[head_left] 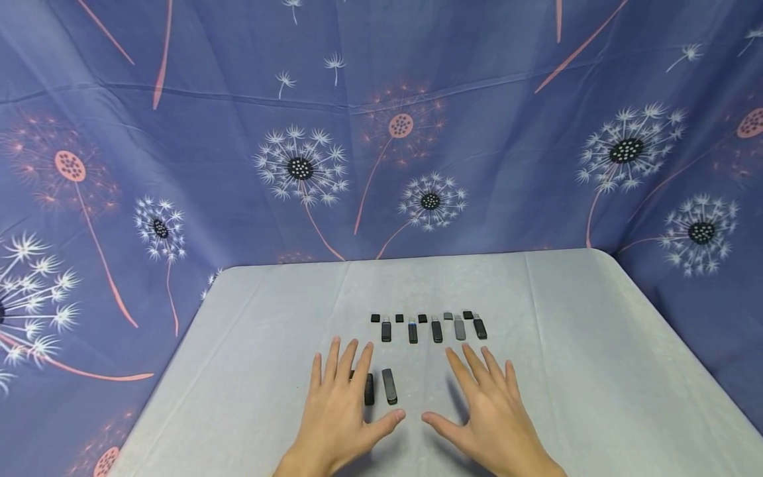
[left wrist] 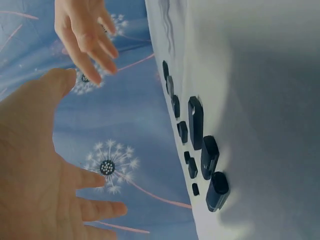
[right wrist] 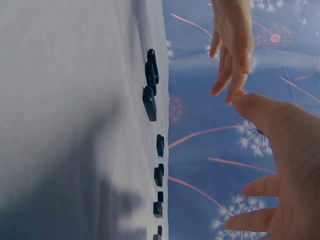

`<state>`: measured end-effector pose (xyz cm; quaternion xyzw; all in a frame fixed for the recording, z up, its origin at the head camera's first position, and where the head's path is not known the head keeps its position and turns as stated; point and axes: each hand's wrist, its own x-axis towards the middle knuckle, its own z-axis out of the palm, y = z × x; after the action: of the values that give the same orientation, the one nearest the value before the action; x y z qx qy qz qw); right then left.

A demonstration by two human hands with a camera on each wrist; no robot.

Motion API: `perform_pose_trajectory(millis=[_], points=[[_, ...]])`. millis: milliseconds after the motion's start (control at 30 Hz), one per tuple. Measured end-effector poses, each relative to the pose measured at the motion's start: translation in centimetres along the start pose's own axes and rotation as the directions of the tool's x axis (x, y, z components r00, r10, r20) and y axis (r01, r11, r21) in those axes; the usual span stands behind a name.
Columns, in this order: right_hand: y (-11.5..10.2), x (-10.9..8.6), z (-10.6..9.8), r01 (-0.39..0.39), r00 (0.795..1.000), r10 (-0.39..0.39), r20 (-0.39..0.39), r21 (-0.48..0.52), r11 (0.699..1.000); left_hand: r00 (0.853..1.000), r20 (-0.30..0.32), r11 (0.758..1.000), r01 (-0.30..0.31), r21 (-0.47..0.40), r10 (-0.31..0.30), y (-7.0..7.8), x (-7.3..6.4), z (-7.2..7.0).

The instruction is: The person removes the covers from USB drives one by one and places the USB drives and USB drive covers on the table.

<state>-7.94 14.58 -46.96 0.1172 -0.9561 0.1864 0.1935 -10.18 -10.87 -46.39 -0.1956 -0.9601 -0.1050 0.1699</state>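
Both hands hover palm down over the table, fingers spread and holding nothing. My left hand [head_left: 335,417] partly covers a black USB stick [head_left: 369,389] in the head view; a grey-black USB stick [head_left: 389,385] lies just right of its index finger. In the left wrist view three capped sticks show in this nearer group, one of them a thick black stick [left wrist: 218,191]. My right hand [head_left: 496,417] is right of them, its fingertips just short of the far row. That row holds several uncapped USB sticks, among them a grey stick [head_left: 459,328] and a black stick [head_left: 386,330].
Small caps, such as a black cap [head_left: 375,318] and a grey cap [head_left: 448,316], lie beside the far sticks' metal plugs. A pale cloth covers the table [head_left: 596,371]. Behind it hangs a blue curtain [head_left: 507,199] with dandelion prints.
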Motion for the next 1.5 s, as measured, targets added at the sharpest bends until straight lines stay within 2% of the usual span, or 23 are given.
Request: perform_pose_trajectory(millis=[133,467,867,1233,1367,1500], points=[[0.0,-0.1,-0.2,-0.039,0.999,0.039,0.002,-0.002,0.999,1.0,-0.006,1.0,0.012,-0.015,-0.012,0.0,-0.1,0.0],[-0.3,-0.2,-0.2,-0.127,0.992,0.126,0.021,0.059,0.99,0.995,0.053,0.994,0.09,-0.065,-0.086,0.1,-0.2,0.4],[-0.7,0.2,0.7,-0.09,0.995,0.093,-0.019,0.126,0.988,0.993,0.039,0.991,0.112,-0.073,-0.109,-0.4,-0.6,0.7],[-2.1,0.7,1.9,-0.108,0.994,0.103,0.038,0.174,0.979,0.989,0.065,0.985,0.136,-0.108,-0.13,-1.6,-1.3,0.9],[-2.5,1.0,2.1,-0.155,0.987,0.145,0.07,0.176,0.972,0.988,0.064,0.982,0.146,-0.12,-0.139,-2.1,-1.4,0.9],[-2.8,1.4,2.4,-0.229,0.971,0.204,0.126,0.231,0.946,0.988,0.064,0.98,0.146,-0.135,-0.138,-2.6,-1.3,0.8]])
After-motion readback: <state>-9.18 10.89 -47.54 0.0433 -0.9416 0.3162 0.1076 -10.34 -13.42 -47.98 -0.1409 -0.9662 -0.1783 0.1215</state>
